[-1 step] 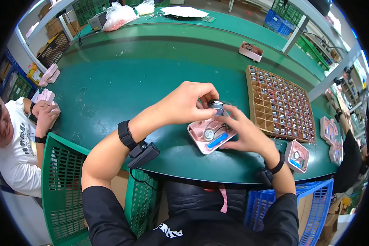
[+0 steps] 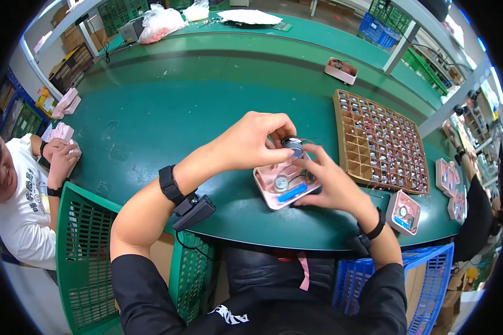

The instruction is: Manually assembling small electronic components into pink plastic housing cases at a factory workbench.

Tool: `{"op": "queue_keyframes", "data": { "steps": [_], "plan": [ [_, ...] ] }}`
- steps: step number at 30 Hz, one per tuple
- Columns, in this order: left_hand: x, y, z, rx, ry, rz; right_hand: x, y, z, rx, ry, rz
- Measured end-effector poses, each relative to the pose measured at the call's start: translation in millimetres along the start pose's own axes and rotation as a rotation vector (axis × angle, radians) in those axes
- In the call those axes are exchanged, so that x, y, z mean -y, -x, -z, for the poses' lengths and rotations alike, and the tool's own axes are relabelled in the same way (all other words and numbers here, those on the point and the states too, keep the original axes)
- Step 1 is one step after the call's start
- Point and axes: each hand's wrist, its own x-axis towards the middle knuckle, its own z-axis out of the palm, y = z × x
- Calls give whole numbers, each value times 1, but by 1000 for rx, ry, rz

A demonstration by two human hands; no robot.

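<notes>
A person's left hand (image 2: 257, 140) pinches a dark cylindrical part (image 2: 292, 144) above an open pink shell (image 2: 266, 177), at the centre of the frame.

The left thumb and fingers close around the part; the right hand (image 2: 336, 178) is curved, fingers spread, fingertips beside the part and thumb near the shell's right side, though whether it grips anything cannot be told. Inside the tilted shell are a blue cylinder (image 2: 292, 193) and a round silver piece (image 2: 281, 183). Right of centre on the green table (image 2: 179, 106) lies a brown divided box (image 2: 339, 131), most compartments filled with small wired parts. A second pink shell (image 2: 391, 211) sits lower right; a third (image 2: 340, 73), upper right. At the left edge, a co-worker (image 2: 25, 206) sits with both hands near pale pink pieces (image 2: 60, 132). A green crate (image 2: 89, 209) stands lower left, a blue crate (image 2: 439, 285) lower right.
</notes>
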Motion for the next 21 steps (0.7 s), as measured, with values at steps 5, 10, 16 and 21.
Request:
{"op": "queue_keyframes", "data": {
  "steps": [5, 10, 16, 21],
  "plan": [
    [3, 3, -2, -3, 12, 8, 47, 6, 7, 31, -37, -333],
    [5, 2, -5, 8, 20, -23, 23, -9, 20, -163, -245, -388],
    [2, -2, -6, -53, -69, -152, -4, -33, -17, -302, -908, -218],
    [3, 0, -1, -129, -277, -250, -12, -46, -27, -405, -1206, -248]
  ]
}}
